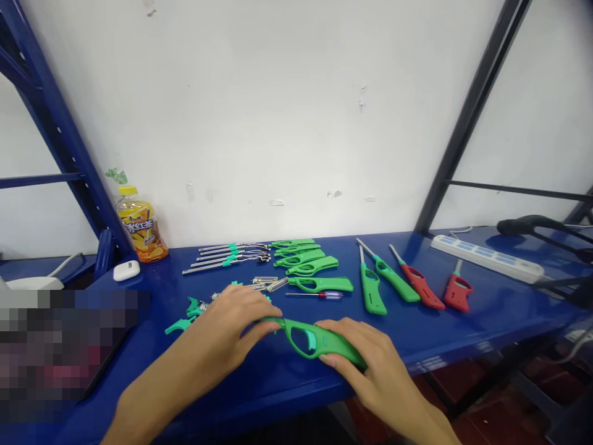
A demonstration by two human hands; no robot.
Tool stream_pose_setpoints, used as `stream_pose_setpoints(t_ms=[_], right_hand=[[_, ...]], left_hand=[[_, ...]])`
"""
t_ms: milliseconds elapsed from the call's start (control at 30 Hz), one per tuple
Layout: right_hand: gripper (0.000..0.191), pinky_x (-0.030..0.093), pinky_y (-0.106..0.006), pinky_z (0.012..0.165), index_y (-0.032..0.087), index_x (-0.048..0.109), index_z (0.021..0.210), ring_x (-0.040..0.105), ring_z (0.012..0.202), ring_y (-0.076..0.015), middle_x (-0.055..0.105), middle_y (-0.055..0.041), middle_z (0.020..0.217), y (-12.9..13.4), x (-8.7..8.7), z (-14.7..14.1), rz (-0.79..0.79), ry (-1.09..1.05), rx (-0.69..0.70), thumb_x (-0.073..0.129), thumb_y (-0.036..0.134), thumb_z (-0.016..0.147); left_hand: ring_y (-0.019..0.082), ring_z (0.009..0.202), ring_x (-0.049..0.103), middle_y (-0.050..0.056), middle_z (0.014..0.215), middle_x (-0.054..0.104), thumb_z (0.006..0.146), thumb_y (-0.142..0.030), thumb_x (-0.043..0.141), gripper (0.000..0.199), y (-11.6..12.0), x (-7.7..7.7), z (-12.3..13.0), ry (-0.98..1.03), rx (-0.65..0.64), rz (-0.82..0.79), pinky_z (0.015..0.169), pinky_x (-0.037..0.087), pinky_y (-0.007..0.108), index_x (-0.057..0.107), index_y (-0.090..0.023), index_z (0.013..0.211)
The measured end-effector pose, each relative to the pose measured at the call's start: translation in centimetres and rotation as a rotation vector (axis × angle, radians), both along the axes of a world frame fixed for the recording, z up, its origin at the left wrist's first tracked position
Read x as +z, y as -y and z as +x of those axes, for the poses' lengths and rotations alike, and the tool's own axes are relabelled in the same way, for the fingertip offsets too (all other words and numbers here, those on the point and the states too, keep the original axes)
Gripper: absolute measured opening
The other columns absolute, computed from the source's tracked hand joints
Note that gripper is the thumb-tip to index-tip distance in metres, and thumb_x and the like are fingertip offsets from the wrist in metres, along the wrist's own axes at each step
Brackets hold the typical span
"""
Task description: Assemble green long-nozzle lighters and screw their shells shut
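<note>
Both hands hold one green lighter body (328, 345) over the front of the blue table. My left hand (241, 318) pinches its narrow front end between thumb and fingers. Wrapped round the thick handle end is my right hand (365, 352). A teal trigger (311, 339) shows inside the body's oval opening. Just beyond lie a screwdriver (324, 295) with a clear purple handle, a green shell (324, 284) and several small clear fuel tanks (277, 284). Teal triggers (180, 324) lie partly hidden behind my left forearm.
Metal lighter tubes with wires (222, 256) lie in a row beside stacked green shells (301, 256). Assembled green lighters (372, 290) and red lighters (421, 287) lie right, near a white power strip (486, 256). A drink bottle (141, 232) and white earbud case (126, 271) stand left.
</note>
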State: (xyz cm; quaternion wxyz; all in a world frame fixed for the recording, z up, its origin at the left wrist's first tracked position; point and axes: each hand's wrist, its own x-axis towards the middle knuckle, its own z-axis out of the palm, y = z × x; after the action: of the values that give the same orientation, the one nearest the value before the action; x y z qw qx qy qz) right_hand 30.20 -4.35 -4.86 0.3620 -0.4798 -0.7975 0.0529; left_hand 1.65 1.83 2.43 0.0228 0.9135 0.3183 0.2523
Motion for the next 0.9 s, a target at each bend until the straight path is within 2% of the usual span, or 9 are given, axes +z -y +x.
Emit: stream_pose_setpoints(t_ms=[100,200,267,333,433,533,667,900], right_hand=[[0.029,0.054,-0.035,0.09,0.036,0.062,0.134,0.073,0.104,-0.0237,0.077,0.0006,0.117,0.0,0.1,0.0,-0.001,-0.037,-0.006,0.06,0.042,0.105],[0.029,0.054,-0.035,0.086,0.035,0.062,0.134,0.073,0.098,-0.0233,0.076,-0.0002,0.111,0.0,0.2,-0.1,0.001,-0.034,0.001,0.061,0.042,0.105],[0.03,0.054,-0.036,0.087,0.034,0.063,0.134,0.073,0.099,-0.0242,0.076,-0.0012,0.112,0.1,0.1,-0.1,0.027,-0.025,0.003,0.062,0.041,0.105],[0.031,0.054,-0.036,0.087,0.033,0.063,0.135,0.072,0.1,-0.0245,0.076,-0.0019,0.112,0.1,0.0,-0.1,0.048,-0.017,0.013,0.063,0.04,0.104],[0.031,0.054,-0.034,0.086,0.032,0.064,0.134,0.072,0.099,-0.0236,0.075,-0.0027,0.112,0.1,-0.1,0.0,0.06,-0.024,0.032,0.063,0.038,0.104],[0.032,0.055,-0.032,0.085,0.031,0.064,0.136,0.071,0.098,-0.0224,0.074,-0.0029,0.111,0.1,0.0,0.3,0.062,-0.041,0.048,0.063,0.036,0.104],[0.039,0.054,-0.031,0.085,0.034,0.061,0.144,0.071,0.096,-0.0209,0.074,-0.002,0.11,0.1,0.3,0.6,0.036,-0.027,0.096,0.061,0.035,0.105],[0.043,0.052,-0.03,0.08,0.035,0.056,0.151,0.069,0.094,-0.0201,0.071,-0.0029,0.111,0.4,0.6,0.9,-0.038,-0.003,0.104,0.057,0.036,0.108]], left_hand=[[0.027,0.127,0.062,0.001,0.132,0.073,0.1,-0.052,0.066,0.039,-0.3,-0.5,-2.6,0.036,0.163,0.032,0.109,0.048,0.043,0.067,-0.034,0.135],[0.028,0.126,0.062,0.001,0.133,0.073,0.096,-0.055,0.07,0.043,-0.9,-1.1,-4.2,-0.019,0.171,-0.004,0.107,0.049,0.042,0.068,-0.036,0.134],[0.028,0.124,0.064,0.0,0.13,0.074,0.098,-0.049,0.07,0.036,-1.0,-1.5,-3.7,-0.048,0.132,-0.023,0.106,0.049,0.043,0.068,-0.036,0.132],[0.027,0.113,0.067,0.0,0.117,0.078,0.103,-0.04,0.065,0.022,-1.0,-1.8,-2.3,-0.082,0.075,-0.008,0.103,0.048,0.044,0.072,-0.032,0.122],[0.027,0.104,0.068,0.002,0.106,0.079,0.105,-0.028,0.062,0.014,-0.7,-2.0,-0.1,-0.124,0.069,-0.019,0.101,0.045,0.046,0.074,-0.025,0.111],[0.027,0.103,0.068,0.002,0.108,0.078,0.105,-0.027,0.063,0.013,-0.3,-1.8,0.7,-0.105,0.069,-0.072,0.097,0.045,0.043,0.073,-0.024,0.112],[0.025,0.098,0.069,0.002,0.106,0.077,0.11,-0.033,0.052,0.021,0.4,-0.7,0.6,-0.133,0.057,-0.144,0.086,0.046,0.038,0.072,-0.024,0.112],[0.025,0.085,0.069,0.005,0.096,0.076,0.11,-0.029,0.05,0.023,1.0,0.0,1.9,-0.196,0.108,-0.082,0.074,0.042,0.035,0.071,-0.022,0.104]])
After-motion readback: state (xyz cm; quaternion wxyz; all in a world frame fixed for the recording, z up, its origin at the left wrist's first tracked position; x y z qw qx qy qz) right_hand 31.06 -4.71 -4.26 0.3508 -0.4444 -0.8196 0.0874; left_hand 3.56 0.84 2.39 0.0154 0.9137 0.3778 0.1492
